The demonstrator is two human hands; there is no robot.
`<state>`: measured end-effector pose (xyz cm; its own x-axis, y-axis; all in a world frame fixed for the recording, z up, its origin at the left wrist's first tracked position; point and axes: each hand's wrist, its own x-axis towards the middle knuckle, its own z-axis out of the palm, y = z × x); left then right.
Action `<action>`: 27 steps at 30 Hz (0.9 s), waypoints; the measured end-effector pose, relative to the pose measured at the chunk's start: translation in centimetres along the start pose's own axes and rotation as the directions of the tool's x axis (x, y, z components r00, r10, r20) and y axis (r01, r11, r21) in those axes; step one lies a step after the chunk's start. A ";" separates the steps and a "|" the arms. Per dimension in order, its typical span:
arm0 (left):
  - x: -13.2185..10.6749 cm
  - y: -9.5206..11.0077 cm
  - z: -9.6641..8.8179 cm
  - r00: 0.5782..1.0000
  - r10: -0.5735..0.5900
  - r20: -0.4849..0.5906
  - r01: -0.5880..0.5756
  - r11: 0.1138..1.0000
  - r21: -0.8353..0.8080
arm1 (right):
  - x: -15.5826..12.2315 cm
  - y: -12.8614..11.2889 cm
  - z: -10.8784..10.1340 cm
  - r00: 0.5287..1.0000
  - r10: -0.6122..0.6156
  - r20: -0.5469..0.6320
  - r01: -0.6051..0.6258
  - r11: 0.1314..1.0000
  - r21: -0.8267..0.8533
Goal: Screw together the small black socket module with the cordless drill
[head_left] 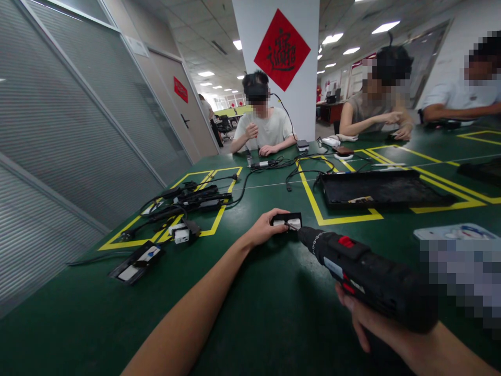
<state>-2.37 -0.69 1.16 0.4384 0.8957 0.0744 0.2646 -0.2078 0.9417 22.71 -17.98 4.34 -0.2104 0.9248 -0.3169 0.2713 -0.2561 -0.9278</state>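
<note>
My left hand (268, 228) is closed around the left end of a small black case (296, 216) with white parts inside, holding it on the green table (250, 324). A black cordless drill (366, 271) with red switches is gripped in my right hand (364, 313). The drill points left, and its thin bit reaches the white parts in the case. Whether the bit sits in a screw is too small to tell. Part of my right hand is hidden behind the drill body.
Black cables and adapters (199, 201) lie in a yellow-taped area at left, near a white plug block (181, 234) and a flat black case (136, 262). A large black tray (383, 188) sits at right. Several people sit across the table, one person (264, 125) directly opposite.
</note>
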 end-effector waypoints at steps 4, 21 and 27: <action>0.0 0.1 0.0 1.000 0.007 0.008 -0.007 1.000 -0.009 | 0.0 -0.2 0.1 0.996 0.076 -0.040 -0.079 0.994 -0.076; -0.1 0.3 0.0 1.000 -0.003 0.003 0.003 0.999 0.036 | 0.7 1.4 0.5 0.997 0.054 -0.048 -0.058 0.994 -0.089; 0.0 0.1 0.0 1.000 0.008 -0.005 -0.008 0.999 0.047 | 0.6 1.6 0.0 0.999 0.046 -0.021 -0.049 0.986 -0.160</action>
<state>-2.40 -0.73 1.24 0.4360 0.8960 0.0841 0.3011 -0.2333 0.9246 22.98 -17.81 2.62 -0.1774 0.9178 -0.3553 0.4282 -0.2531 -0.8675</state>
